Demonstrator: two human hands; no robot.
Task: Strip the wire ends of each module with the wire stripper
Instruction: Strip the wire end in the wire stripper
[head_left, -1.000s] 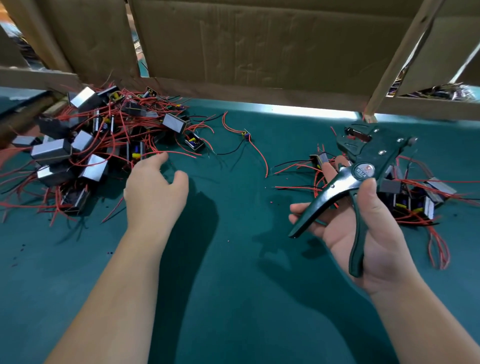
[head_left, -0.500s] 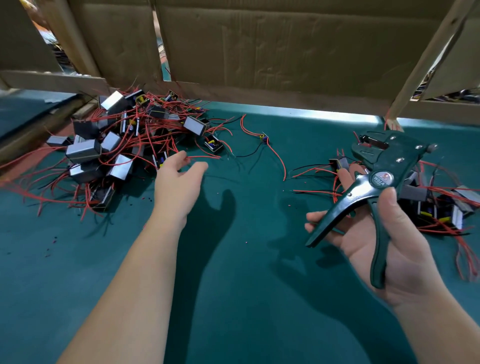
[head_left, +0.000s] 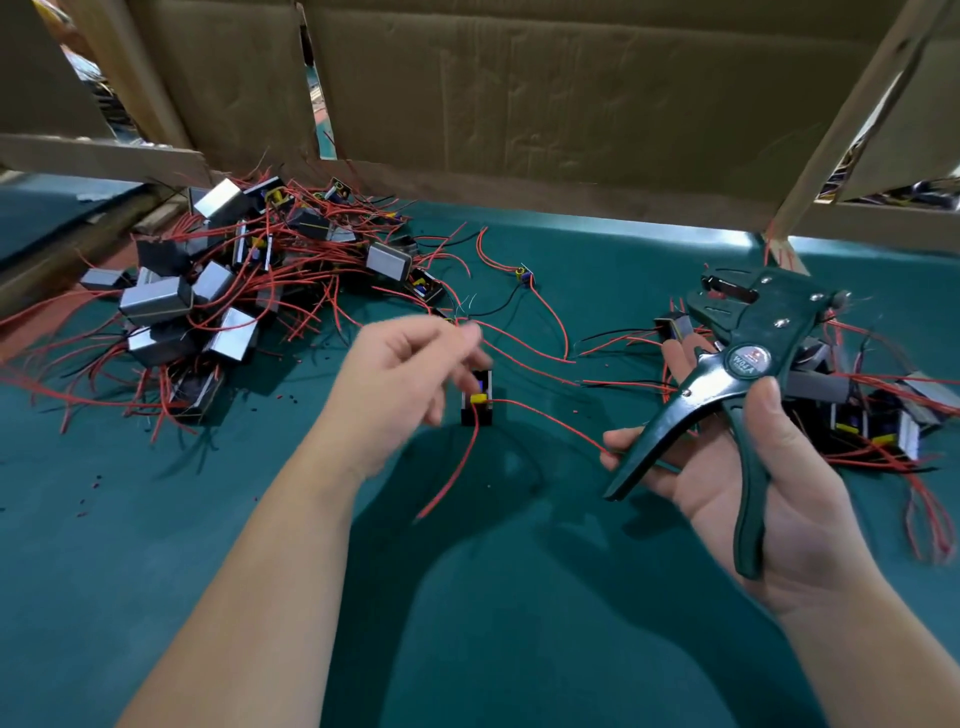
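Hands work over a green worktop (head_left: 519, 623) walled at the back with cardboard (head_left: 519, 104). The left hand (head_left: 400, 379), blurred, has its fingers (head_left: 467, 332) curled together and appears to pinch the wires of one small black module (head_left: 477, 400). The module sits or hangs just below them at the centre, its red wires trailing toward the viewer and to the right; whether it touches the worktop cannot be told. The right hand (head_left: 753, 499) grips a dark green wire stripper (head_left: 748, 358), thumb over one handle and fingers under the other. The handles are spread, the head points away, and no wire shows in it. On the left lies a large heap (head_left: 208, 301) of modules tangled in red wire; on the right, behind the stripper, is a smaller heap (head_left: 883, 415). The smaller heap is probably finished work and the large one waiting, so most of the job looks undone, and the module in hand is not yet stripped.
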